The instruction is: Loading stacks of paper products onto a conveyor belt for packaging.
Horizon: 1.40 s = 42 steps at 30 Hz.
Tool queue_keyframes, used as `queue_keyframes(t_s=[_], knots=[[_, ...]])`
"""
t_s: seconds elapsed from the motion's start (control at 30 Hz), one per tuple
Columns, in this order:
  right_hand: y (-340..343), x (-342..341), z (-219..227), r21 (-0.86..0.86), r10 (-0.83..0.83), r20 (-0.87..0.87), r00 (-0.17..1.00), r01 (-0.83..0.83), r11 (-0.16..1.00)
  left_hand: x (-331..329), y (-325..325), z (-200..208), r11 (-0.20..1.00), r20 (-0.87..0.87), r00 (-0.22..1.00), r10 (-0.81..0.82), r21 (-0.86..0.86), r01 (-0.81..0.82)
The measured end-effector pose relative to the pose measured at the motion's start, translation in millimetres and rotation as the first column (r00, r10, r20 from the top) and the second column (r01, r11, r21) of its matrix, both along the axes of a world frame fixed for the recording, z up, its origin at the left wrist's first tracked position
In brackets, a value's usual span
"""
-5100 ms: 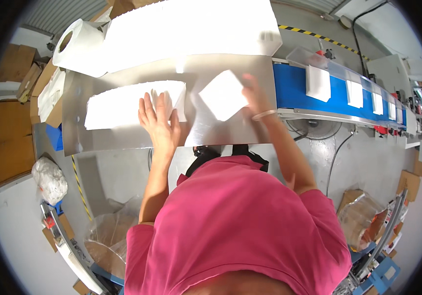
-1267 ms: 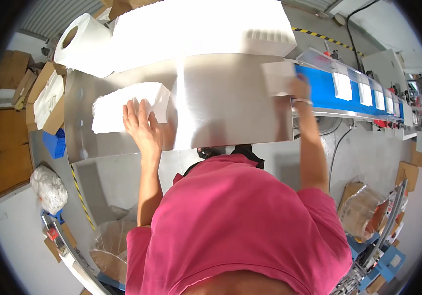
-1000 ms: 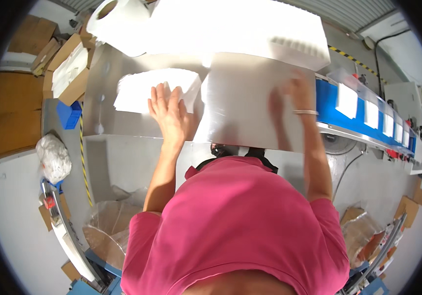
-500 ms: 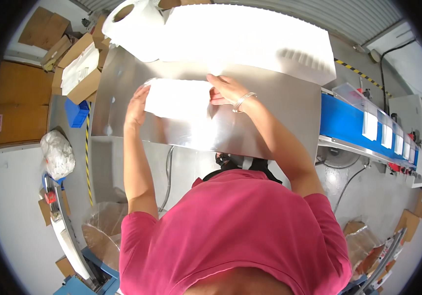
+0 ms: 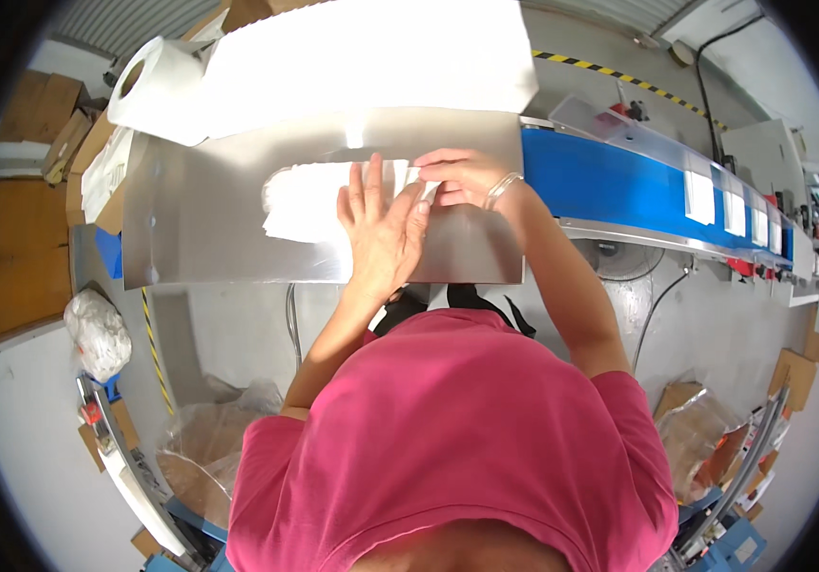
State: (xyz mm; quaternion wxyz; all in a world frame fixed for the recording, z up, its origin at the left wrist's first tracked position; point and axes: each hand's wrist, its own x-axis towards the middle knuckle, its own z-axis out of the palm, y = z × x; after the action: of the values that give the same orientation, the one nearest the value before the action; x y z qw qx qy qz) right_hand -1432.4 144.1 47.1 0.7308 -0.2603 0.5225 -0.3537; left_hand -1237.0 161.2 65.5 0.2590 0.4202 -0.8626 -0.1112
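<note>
A low stack of thin white sheets (image 5: 309, 202), fanned into a slant at its left end, lies on the shiny metal table (image 5: 181, 238). My left hand (image 5: 381, 234) rests on the stack's right part with its fingers stretched out and spread. At the right end, my right hand (image 5: 467, 178) pinches the edge of the white sheets between thumb and fingers, close to the left thumb. How many sheets it holds I cannot tell. Strong glare hides detail on the white surfaces.
Behind the hands stands a long, large white stack (image 5: 362, 67), with a white roll (image 5: 166, 91) at its left. To the right runs a blue conveyor belt (image 5: 610, 181) carrying several white pieces (image 5: 700, 197). An open cardboard box (image 5: 85, 176) sits left of the table.
My left hand has gone from the stack's left end onto its top near the right end. The right hand now pinches the right edge, and the stack's left end has slanted. The view has shifted right.
</note>
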Motion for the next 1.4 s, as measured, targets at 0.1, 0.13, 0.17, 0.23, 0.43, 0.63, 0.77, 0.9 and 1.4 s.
queue_keyframes(t_s=[0.1, 0.13, 0.17, 0.23, 0.43, 0.63, 0.77, 0.9, 1.4], knots=[[28, -21, -13, -0.026, -0.150, -0.052, 0.987, 0.149, 0.989, -5, 0, -12, 0.995, 0.101, 0.991, 0.089, -0.055, -0.084], [42, -32, -19, -0.050, -0.225, -0.095, 0.970, 0.221, 0.974, -2, 0, -15, 0.988, 0.166, 0.976, 0.140, -0.084, -0.127], [59, -52, -28, -0.105, -0.366, -0.096, 0.926, 0.356, 0.928, -5, 2, -14, 0.973, 0.155, 0.963, 0.219, -0.110, -0.203], [94, -104, -45, -0.254, -0.582, -0.323, 0.746, 0.524, 0.813, -1, 6, -21, 0.940, 0.105, 0.940, 0.324, -0.145, -0.307], [157, -248, -85, -0.419, -0.393, -0.905, -0.165, 0.509, 0.752, 3, 8, -25, 0.932, 0.085, 0.942, 0.323, -0.201, -0.302], [86, -92, -19, -0.370, -0.493, -0.699, 0.518, 0.327, 0.869, -4, 14, -26, 0.961, 0.049, 0.968, 0.245, -0.141, -0.236], [35, 20, 13, 0.029, -0.169, -0.216, 0.962, 0.179, 0.983, -6, 20, -19, 0.977, 0.108, 0.989, 0.097, -0.202, -0.073], [45, 1, -35, -0.110, -0.316, -0.131, 0.940, 0.303, 0.947, 3, 14, -18, 0.972, 0.057, 0.977, 0.207, -0.127, -0.199], [30, 33, 16, -0.059, -0.198, -0.544, 0.815, 0.198, 0.978, 30, 6, -23, 0.984, 0.002, 1.000, 0.002, -0.177, -0.002]])
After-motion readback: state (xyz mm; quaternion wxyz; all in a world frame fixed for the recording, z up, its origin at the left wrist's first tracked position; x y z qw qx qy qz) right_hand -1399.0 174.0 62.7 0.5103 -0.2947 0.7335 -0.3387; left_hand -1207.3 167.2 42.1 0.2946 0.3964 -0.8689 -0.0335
